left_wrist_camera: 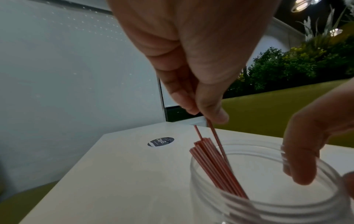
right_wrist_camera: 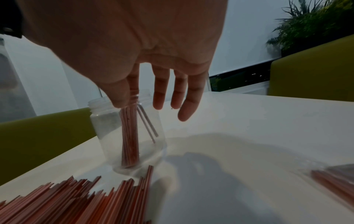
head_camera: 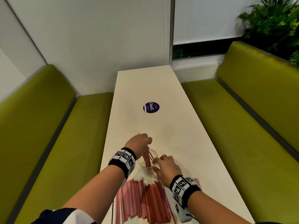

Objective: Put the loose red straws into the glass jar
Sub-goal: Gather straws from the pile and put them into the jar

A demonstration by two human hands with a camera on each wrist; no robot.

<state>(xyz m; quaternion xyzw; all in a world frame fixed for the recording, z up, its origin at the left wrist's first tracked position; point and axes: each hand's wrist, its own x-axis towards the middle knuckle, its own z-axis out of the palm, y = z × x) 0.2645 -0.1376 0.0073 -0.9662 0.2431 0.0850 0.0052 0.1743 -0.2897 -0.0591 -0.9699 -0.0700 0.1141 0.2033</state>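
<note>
While two red straws (left_wrist_camera: 215, 136) are pinched by the left hand (head_camera: 139, 143), partway into the glass jar (right_wrist_camera: 103, 121), whose rim is pinched by the right hand (head_camera: 166, 168), they should be lowered straight and released low.

Long white table (head_camera: 178, 110): round purple sticker (head_camera: 151, 107) mid-top; glass jar (head_camera: 142, 166) upright at its 6 o'clock; loose red straws (head_camera: 144, 202) piled flat at jar's 6 (near edge); second straw bundle (right_wrist_camera: 333, 178) at jar's 4, blurred.

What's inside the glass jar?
A bunch of red straws leans inside the jar. The left hand pinches two more hanging into it. The right hand holds the rim, hiding part of it.
</note>
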